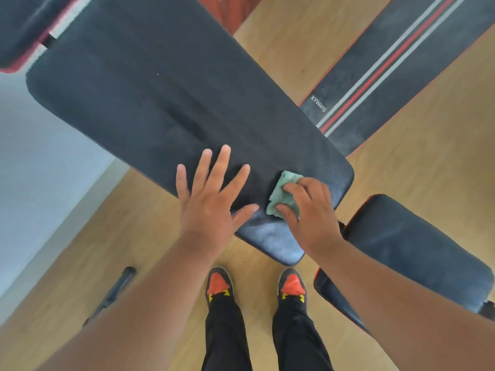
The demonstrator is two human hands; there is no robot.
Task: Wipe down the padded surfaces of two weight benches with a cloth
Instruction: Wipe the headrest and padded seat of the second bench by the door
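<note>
One bench pad (166, 103) half-wiped: right hand (308, 210) pinches green cloth (281, 195) beside spread left hand (211, 199) fingers; striped bench (396, 76) beyond looks untouched.

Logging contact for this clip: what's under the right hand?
A crumpled green cloth, gripped by the right hand against the black bench pad. Its left part shows; the rest, and the pad beneath, are covered.

Light wooden floor (289, 49), dark bar (115, 293) lying near left, pale wall (40, 162) at left, orange-and-black shoes (220, 286) near centre
</note>
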